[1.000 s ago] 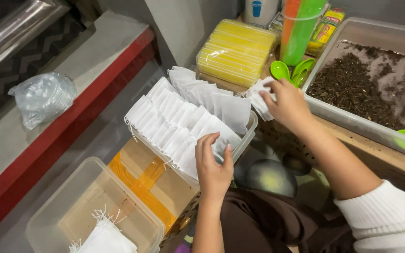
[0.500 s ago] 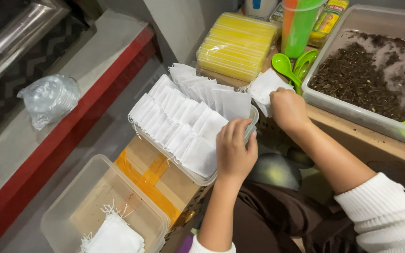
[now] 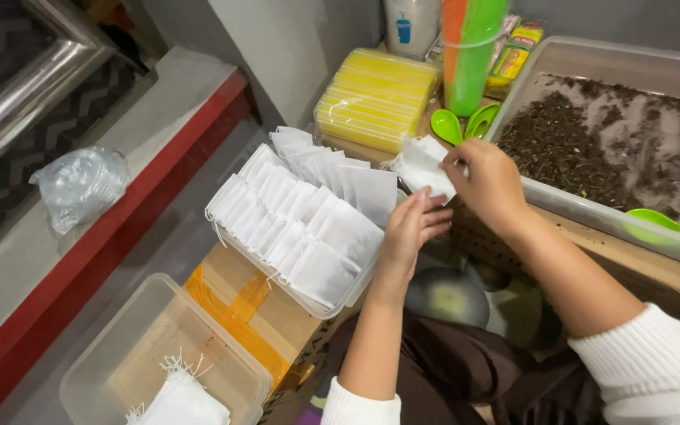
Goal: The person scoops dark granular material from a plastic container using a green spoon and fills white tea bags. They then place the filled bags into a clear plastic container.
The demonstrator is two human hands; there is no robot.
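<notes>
The right hand (image 3: 491, 182) pinches a small white bag (image 3: 425, 167) at its upper right edge, thumb and fingers closed on the paper, holding it in the air just beside the wall of the tub (image 3: 592, 206) of dark loose leaf (image 3: 584, 134). The left hand (image 3: 412, 228) is half open, fingers straight and together, their tips touching the bag's lower edge without closing on it. The bag sits tilted, its long axis running from upper left down to lower right, its flat face turned up toward the camera; which end is the mouth I cannot tell. Below and left of it a tray (image 3: 226, 236) holds rows of like bags (image 3: 301, 212) standing on edge, packed close. Judging from this, the thin paper could crumple or tear under so slight a pinch if the left fingers push against it, and a careless sweep of the left hand could knock the standing rows askew. The tray also overhangs the taped box (image 3: 253, 307) under it, so a press on its near edge might tip it
</notes>
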